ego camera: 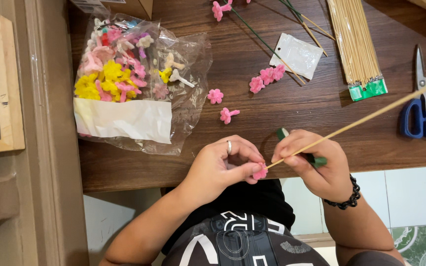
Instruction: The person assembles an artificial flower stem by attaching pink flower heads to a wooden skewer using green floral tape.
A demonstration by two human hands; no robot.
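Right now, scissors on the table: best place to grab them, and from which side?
Take the scissors by the blue handle loops, from the table-edge side near the right hand. The loops face that edge and the closed blades point away, lying flat with nothing close around them.

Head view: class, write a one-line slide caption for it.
Left hand presses a pink flower onto a wooden skewer held by the right hand.

On the worktop [292,103], take the bag of flowers [134,79] as landmark: two loose flowers [223,106] lie just right of it, the sachet [297,55] farther right, then the stick bundle [356,44], the scissors [422,106] far right.
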